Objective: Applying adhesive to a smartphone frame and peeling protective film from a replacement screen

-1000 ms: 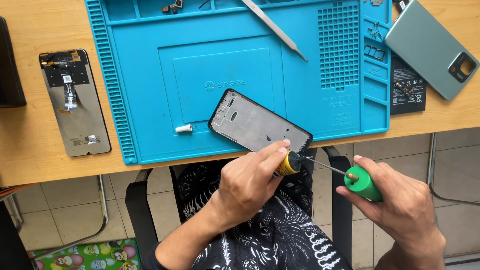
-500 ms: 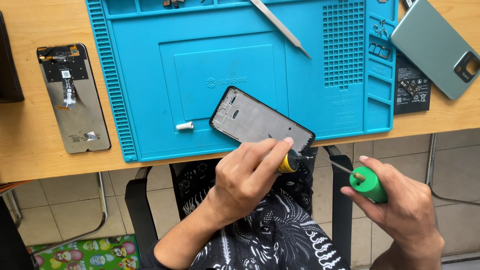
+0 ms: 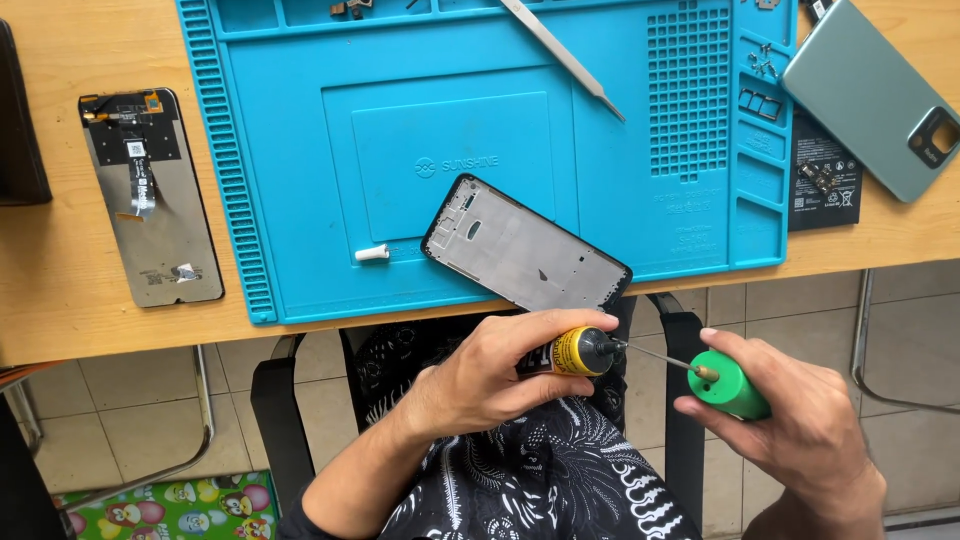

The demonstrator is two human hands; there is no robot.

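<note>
I have my left hand closed around the yellow glue tube, below the desk edge, and my right hand gripping the green-handled pin poked into its nozzle. I judge I'm unclogging it; next, a straight pull.

Left hand shifted right and slightly nearer, off the phone frame's near corner; its glue tube now lies level, nozzle pointing right. Right hand has drawn in toward it. The thin needle of the green-handled tool now meets the nozzle tip. Gap between hands shorter.
</note>
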